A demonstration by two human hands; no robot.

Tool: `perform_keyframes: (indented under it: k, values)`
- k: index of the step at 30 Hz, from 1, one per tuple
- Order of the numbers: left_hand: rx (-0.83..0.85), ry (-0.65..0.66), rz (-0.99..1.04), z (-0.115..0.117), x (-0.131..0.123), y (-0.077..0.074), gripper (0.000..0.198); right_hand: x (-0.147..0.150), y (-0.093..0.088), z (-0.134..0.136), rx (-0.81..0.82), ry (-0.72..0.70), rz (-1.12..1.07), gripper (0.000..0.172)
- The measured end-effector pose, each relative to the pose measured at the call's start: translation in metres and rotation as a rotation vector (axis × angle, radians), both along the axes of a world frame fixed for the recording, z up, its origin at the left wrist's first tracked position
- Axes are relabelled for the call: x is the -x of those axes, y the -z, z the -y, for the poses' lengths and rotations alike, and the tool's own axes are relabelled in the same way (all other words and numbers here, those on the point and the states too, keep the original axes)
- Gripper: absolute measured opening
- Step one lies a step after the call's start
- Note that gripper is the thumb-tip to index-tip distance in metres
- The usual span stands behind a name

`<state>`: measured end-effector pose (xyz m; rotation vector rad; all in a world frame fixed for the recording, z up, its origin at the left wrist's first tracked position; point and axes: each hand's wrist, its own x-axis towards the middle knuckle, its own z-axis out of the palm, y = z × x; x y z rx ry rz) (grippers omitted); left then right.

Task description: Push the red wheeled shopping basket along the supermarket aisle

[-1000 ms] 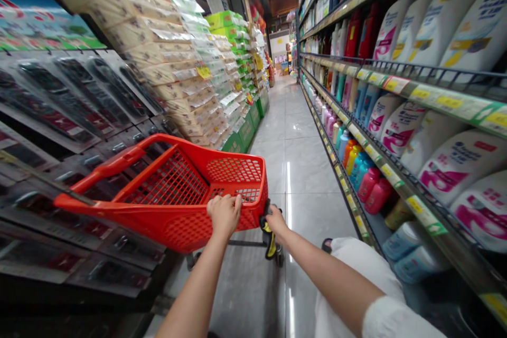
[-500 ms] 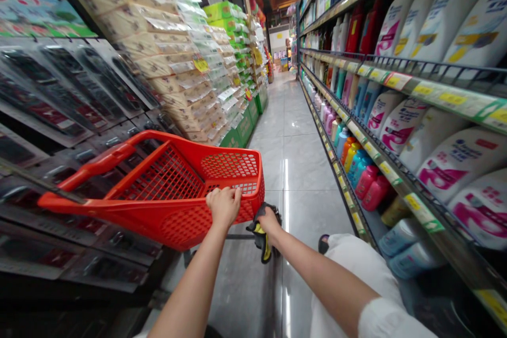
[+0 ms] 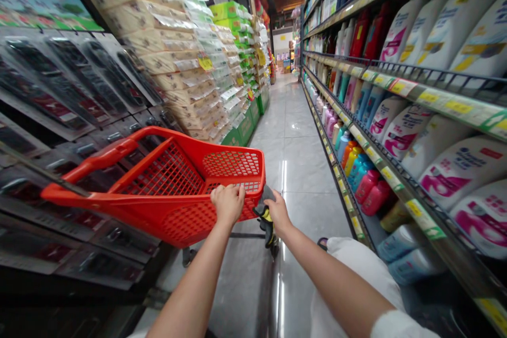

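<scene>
The red shopping cart (image 3: 158, 219) stands at an angle on the left of the aisle, its handle to the left. My left hand (image 3: 228, 204) is closed over the cart's near rim, close to the front corner. In my right hand (image 3: 278, 213) is a bunched grey, black and yellow cloth (image 3: 268, 227), somewhat like a work glove; its exact kind is unclear. The grey part lies against the cart's front corner, while the darker part hangs below my fingers.
Shelves of shampoo bottles (image 3: 463, 166) line the right side. On the left hang packaged dark goods (image 3: 75, 84), with stacked tissue packs (image 3: 166, 37) beyond. The grey tiled floor (image 3: 303, 166) runs down the aisle. A white-clothed leg (image 3: 352, 264) is at lower right.
My right hand has risen slightly with the cloth, whose grey part now shows against the cart's corner. My left hand still grips the rim. The view has shifted a little.
</scene>
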<state>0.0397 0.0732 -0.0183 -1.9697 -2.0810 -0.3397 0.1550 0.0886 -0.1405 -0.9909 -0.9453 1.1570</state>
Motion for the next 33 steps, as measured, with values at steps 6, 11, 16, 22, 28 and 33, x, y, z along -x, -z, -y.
perform_keyframes:
  k: [6,11,16,22,28,33]
  values:
    - [-0.001,0.018,0.023,0.001,-0.003,-0.002,0.052,-0.022,-0.029,0.001,-0.155,0.039,0.351,0.044]
    - [-0.007,0.056,0.020,0.018,0.003,-0.003,0.049,-0.030,-0.036,-0.026,-0.183,0.009,0.503,0.034]
    - [-0.014,0.093,0.028,0.038,0.008,-0.001,0.048,-0.043,-0.046,-0.065,-0.140,0.005,0.500,0.034]
    - [-0.003,0.067,0.041,0.037,-0.001,-0.002,0.048,-0.038,-0.047,-0.025,-0.166,0.028,0.590,0.030]
    - [0.006,0.050,0.032,0.032,-0.010,-0.003,0.052,-0.040,-0.043,0.022,-0.246,-0.065,0.564,0.028]
    - [-0.003,0.074,0.042,0.036,-0.015,-0.001,0.051,-0.055,-0.047,-0.026,-0.164,0.008,0.542,0.027]
